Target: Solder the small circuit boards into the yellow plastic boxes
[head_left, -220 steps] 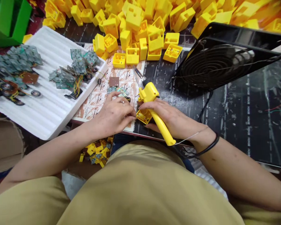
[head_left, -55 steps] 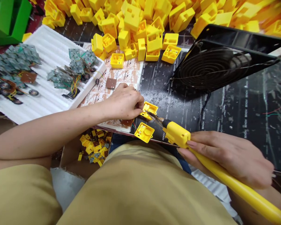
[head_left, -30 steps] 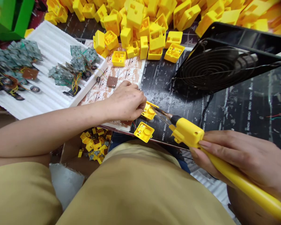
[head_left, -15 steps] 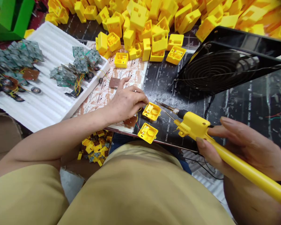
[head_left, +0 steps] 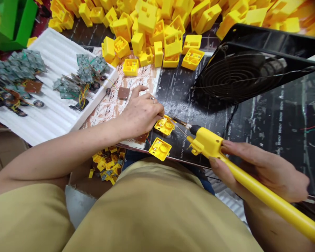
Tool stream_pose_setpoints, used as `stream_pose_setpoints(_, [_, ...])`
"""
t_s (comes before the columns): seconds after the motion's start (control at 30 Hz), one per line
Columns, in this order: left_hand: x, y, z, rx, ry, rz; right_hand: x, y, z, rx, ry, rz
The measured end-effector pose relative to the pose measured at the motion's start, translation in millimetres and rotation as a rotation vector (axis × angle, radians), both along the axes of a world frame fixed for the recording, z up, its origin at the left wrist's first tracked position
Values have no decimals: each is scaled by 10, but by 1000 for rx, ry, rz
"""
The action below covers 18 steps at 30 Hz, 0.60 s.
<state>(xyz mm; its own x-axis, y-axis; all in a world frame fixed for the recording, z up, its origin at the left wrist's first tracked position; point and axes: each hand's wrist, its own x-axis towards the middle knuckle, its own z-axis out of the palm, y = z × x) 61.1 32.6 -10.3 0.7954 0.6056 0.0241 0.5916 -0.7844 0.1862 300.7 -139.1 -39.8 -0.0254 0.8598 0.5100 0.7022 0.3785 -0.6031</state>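
My left hand [head_left: 140, 113] rests on the patterned sheet with its fingertips pinched at the edge of a small open yellow casing [head_left: 165, 126]. My right hand [head_left: 262, 171] is wrapped round the long handle of a yellow soldering iron [head_left: 207, 143]. The iron's metal tip points left and reaches the top of that casing. A second open yellow casing [head_left: 160, 149] lies just below it at the table's front edge, joined by thin wires to a brown board [head_left: 141, 137] under my left palm.
A heap of yellow casings [head_left: 157, 28] fills the back of the table. A black fan [head_left: 238, 75] leans at the right. A white foam tray [head_left: 52, 112] at the left holds green circuit boards [head_left: 81, 78]. A small brown board [head_left: 123, 92] lies on the sheet.
Over the last second the iron drew back a little to the right and then came in again to the casing. My left hand stayed on the casing.
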Motion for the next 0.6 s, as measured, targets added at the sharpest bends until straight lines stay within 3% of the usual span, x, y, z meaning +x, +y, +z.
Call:
stream_pose_setpoints(0.1, [23, 5, -10, 37, 44, -19, -122, 87, 131, 101, -22, 98])
stream_pose_setpoints(0.2, [42, 19, -3, 44, 60, -48, -184, 135, 215, 105, -97, 109])
stream_pose_setpoints(0.33, [95, 24, 45, 85, 97, -98, -213, 140, 239, 69, -124, 84])
stream_pose_setpoints(0.6, [216, -10, 162, 215, 295, -218, -177, 112, 358, 112, -242, 202])
